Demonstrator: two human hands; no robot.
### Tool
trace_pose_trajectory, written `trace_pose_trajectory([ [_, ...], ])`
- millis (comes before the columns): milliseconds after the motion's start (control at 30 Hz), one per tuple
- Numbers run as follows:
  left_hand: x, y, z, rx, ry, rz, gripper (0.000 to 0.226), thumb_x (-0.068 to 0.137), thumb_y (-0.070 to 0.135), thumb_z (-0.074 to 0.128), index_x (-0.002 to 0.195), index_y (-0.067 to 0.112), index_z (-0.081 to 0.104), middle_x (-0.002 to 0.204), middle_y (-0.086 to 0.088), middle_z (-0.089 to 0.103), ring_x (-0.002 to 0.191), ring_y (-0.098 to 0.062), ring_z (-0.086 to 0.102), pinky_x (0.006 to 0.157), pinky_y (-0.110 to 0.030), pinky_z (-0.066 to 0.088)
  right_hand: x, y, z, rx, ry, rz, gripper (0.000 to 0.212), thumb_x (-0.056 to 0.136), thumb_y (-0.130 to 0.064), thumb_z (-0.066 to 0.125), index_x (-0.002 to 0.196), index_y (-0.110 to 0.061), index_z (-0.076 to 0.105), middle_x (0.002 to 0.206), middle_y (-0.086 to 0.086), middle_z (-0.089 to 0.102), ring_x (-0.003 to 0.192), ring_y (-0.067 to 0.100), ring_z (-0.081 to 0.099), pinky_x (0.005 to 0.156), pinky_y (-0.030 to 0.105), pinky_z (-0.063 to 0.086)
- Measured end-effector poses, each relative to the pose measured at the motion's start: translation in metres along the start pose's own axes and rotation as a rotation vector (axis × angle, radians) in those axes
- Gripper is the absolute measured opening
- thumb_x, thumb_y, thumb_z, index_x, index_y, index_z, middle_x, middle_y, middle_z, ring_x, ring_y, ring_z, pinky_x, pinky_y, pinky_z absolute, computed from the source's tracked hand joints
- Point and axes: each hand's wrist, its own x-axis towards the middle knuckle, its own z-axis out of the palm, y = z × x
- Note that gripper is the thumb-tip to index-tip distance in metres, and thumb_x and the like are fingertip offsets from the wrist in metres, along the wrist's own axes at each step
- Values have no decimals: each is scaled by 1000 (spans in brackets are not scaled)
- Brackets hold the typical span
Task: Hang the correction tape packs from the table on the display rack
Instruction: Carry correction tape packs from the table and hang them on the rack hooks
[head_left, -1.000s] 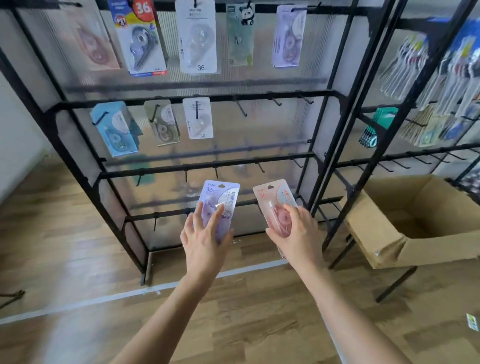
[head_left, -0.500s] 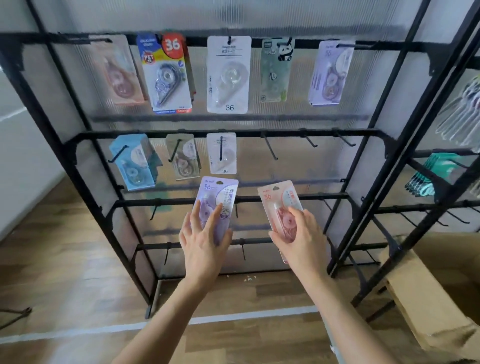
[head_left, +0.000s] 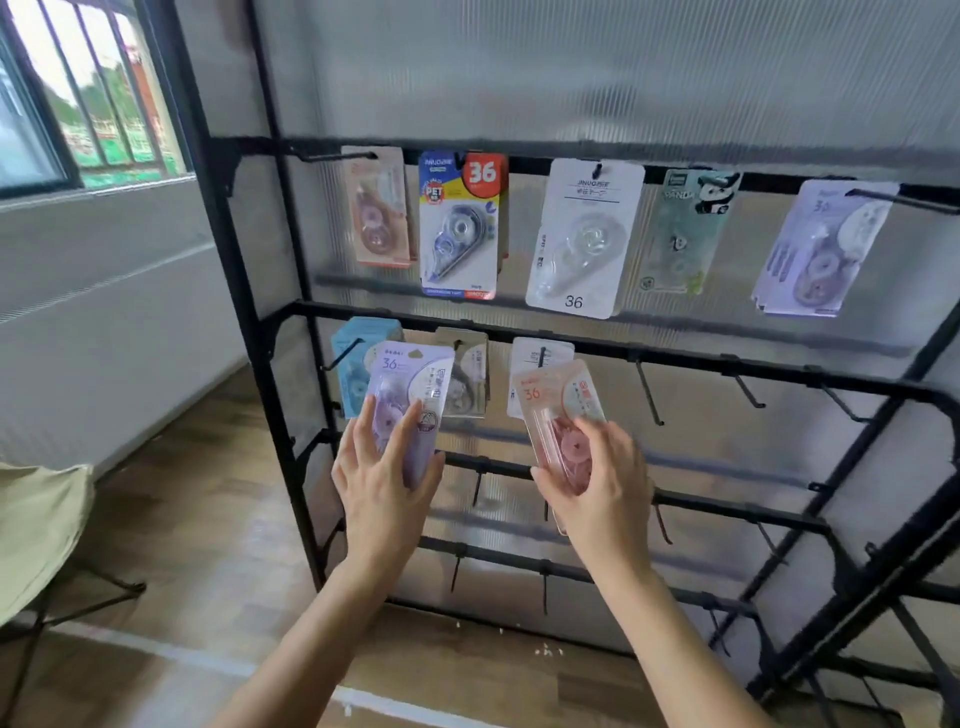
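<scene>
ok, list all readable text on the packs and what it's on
"36", "PET": blue-and-red pack, top row.
"36": foot of the white pack, top row.
"PANDA": green pack.
"36": purple pack in the left hand.
"36": pink pack in the right hand.
All other print is too blurred.

left pack (head_left: 410, 400) before rack (head_left: 675, 358) | right pack (head_left: 561, 415) beside it
</scene>
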Motion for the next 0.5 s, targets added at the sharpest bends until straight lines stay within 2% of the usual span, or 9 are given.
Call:
trace_pose_trajectory([
  [200, 25, -14, -4, -35, 67, 4, 54, 82, 53, 45, 134, 38, 41, 150, -13, 30, 135, -37, 28, 105, -54, 28, 24, -17, 21, 17, -11, -32, 66, 71, -52, 64, 123, -12, 57, 127, 14, 54, 114, 32, 52, 91, 46, 43],
  [333, 58, -39, -10, -53, 93, 21, 55, 82, 42, 56, 134, 36, 44, 151, -12, 29, 137, -35, 26, 106, -53, 25, 48, -41, 43, 2, 26, -53, 64, 72, -47, 71, 125, -12, 57, 128, 15, 54, 115, 34, 51, 91, 48, 42],
  [500, 111, -72, -22, -77, 91, 93, 58, 83, 53, 45, 136, 31, 49, 151, -12, 28, 138, -34, 24, 107, -50, 23, 69, -86, 77, 17, 119, -34, 67, 74, -59, 55, 126, -18, 52, 130, 13, 52, 118, 30, 49, 91, 43, 39],
])
